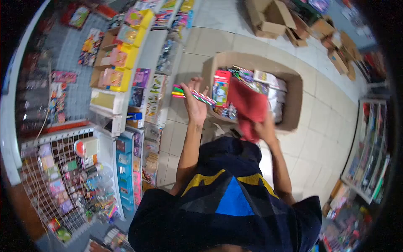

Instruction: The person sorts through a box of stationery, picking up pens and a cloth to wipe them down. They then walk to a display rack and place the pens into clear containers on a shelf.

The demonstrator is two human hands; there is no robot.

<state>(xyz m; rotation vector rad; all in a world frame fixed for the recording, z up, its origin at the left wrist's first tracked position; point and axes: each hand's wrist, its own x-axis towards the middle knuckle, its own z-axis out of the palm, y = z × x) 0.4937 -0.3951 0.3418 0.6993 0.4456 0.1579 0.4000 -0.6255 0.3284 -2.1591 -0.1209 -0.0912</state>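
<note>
My left hand (195, 105) is wrapped round a bundle of striped, brightly coloured sticks (205, 98), left of a large open cardboard box (295, 101). A red cloth (248, 101) hangs from my right hand (264, 128) over the front part of the box. Inside the box lie a red packet with a picture (221, 89), white boxes (275, 95) and several small packaged goods. The cloth hides part of the contents.
Shelves with yellow bins (133, 54) and packaged goods stand at the left, above a wire rack (46, 197). Other cardboard boxes (268, 23) lie on the tiled floor (321, 113) at the back right. A display case (365, 151) stands at the right.
</note>
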